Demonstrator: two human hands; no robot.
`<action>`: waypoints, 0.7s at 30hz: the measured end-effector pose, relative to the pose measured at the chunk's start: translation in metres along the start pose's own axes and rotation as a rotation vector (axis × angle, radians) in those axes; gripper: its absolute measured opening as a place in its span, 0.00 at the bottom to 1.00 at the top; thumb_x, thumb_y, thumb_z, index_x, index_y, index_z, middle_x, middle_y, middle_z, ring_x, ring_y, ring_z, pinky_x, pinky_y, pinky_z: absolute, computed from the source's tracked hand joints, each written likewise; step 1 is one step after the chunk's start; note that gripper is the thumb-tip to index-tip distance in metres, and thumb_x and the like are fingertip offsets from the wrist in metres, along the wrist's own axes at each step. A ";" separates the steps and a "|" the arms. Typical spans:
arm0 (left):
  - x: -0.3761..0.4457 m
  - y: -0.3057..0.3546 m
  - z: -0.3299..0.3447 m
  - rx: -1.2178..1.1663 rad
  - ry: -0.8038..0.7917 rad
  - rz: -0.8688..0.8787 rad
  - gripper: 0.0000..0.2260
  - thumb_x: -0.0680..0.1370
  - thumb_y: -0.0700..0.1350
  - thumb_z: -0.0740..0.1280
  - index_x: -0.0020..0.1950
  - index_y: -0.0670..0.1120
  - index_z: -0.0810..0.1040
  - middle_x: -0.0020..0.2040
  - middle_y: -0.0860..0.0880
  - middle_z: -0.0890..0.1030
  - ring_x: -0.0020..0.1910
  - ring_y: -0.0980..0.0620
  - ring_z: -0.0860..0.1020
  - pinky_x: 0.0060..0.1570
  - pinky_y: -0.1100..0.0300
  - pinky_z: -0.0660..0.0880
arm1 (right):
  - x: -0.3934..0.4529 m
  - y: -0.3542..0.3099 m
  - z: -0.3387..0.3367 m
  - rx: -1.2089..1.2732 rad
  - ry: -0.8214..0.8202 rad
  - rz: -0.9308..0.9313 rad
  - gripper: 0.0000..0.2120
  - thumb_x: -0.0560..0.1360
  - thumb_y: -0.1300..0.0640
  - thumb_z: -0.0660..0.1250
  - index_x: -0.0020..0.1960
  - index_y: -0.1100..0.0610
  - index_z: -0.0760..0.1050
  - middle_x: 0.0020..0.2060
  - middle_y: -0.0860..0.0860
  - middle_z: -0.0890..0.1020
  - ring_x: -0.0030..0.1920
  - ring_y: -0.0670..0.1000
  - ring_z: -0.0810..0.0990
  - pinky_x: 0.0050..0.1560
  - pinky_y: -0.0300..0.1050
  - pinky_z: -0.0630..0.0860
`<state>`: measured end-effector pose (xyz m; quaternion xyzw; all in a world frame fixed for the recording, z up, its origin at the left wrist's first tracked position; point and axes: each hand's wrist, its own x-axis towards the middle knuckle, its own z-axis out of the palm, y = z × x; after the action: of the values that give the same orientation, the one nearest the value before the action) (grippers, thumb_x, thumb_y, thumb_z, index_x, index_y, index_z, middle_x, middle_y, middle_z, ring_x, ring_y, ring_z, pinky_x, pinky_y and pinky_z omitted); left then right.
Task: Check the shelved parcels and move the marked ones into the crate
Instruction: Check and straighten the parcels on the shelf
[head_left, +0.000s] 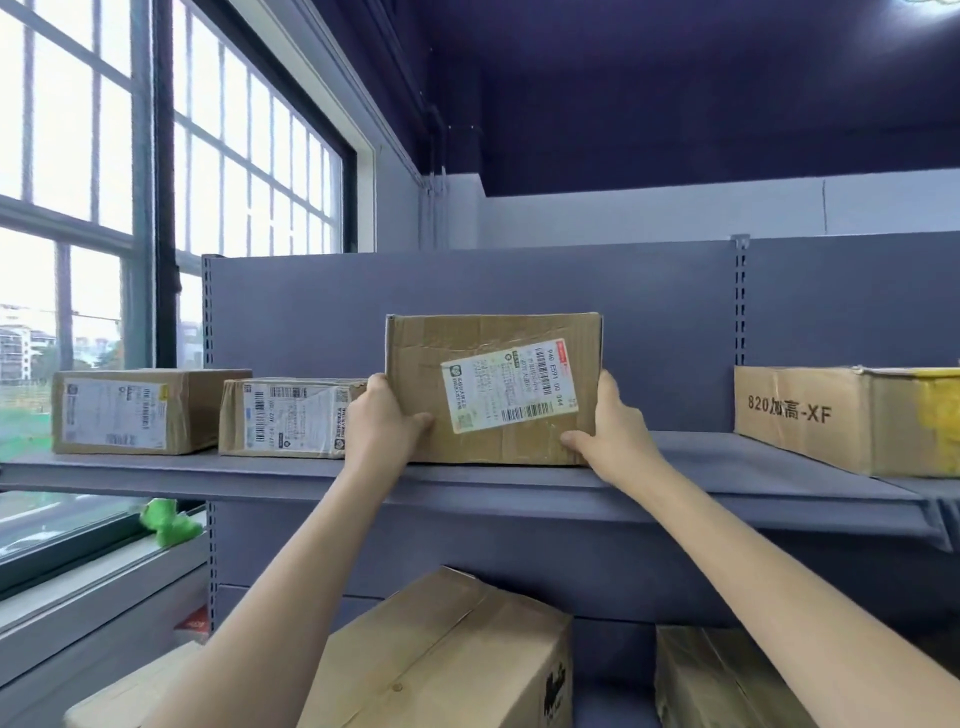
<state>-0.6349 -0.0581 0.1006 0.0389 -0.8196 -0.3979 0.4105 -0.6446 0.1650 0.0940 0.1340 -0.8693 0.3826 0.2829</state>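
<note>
Cardboard parcel (493, 387) at frame centre, standing on the upper shelf (727, 467), label side facing the camera. Left hand (382, 423) curled round its left edge, thumb on the front face; right hand (610, 423) curled round its right edge, thumb low on the front near the bottom corner. Both grips clamped on the parcel, one per side. Bottom edge apparently touching the shelf, tipped up for reading or about to lift; cannot tell which.

White shipping label (509, 384) with barcodes skewed across the front, red strip at its upper right corner. Unclear whether that counts as the mark.

Left of centre: two more labelled parcels on the same shelf, far-left parcel (140, 410) with a small yellow patch on its label, second parcel (291, 415) just beside the left hand. Right edge of frame: printed carton (841, 415) with yellow tape. Bottom of frame: large box (447, 654) and another box (727, 675) on a lower level.

No crate in view, so nothing shown as delivered. Judged progress: checking stage, one parcel in hand, several others on the shelves in place, any transfer to the crate not yet visible. Most of the task likely left.
</note>
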 end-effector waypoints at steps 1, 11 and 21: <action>0.003 -0.001 0.002 0.015 -0.013 -0.011 0.19 0.71 0.42 0.72 0.56 0.39 0.69 0.55 0.39 0.77 0.54 0.41 0.75 0.44 0.56 0.69 | 0.000 0.000 0.003 -0.026 -0.017 0.019 0.37 0.75 0.60 0.66 0.74 0.54 0.46 0.64 0.56 0.73 0.61 0.57 0.74 0.60 0.48 0.69; 0.010 -0.016 0.014 -0.010 -0.028 0.018 0.30 0.72 0.41 0.68 0.69 0.38 0.59 0.66 0.38 0.69 0.65 0.39 0.66 0.59 0.50 0.66 | 0.000 0.001 0.005 -0.052 0.011 0.051 0.30 0.76 0.60 0.63 0.73 0.56 0.53 0.63 0.55 0.74 0.58 0.55 0.75 0.55 0.45 0.71; -0.040 0.023 0.011 0.046 0.005 0.223 0.28 0.73 0.39 0.63 0.71 0.42 0.58 0.73 0.37 0.54 0.72 0.38 0.50 0.70 0.47 0.54 | -0.042 0.025 -0.055 0.011 0.180 0.052 0.20 0.75 0.62 0.64 0.66 0.58 0.67 0.62 0.55 0.75 0.59 0.52 0.75 0.54 0.37 0.68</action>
<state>-0.6098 -0.0198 0.0871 -0.0421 -0.8266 -0.3310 0.4533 -0.6008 0.2227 0.0846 0.0779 -0.8415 0.4050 0.3490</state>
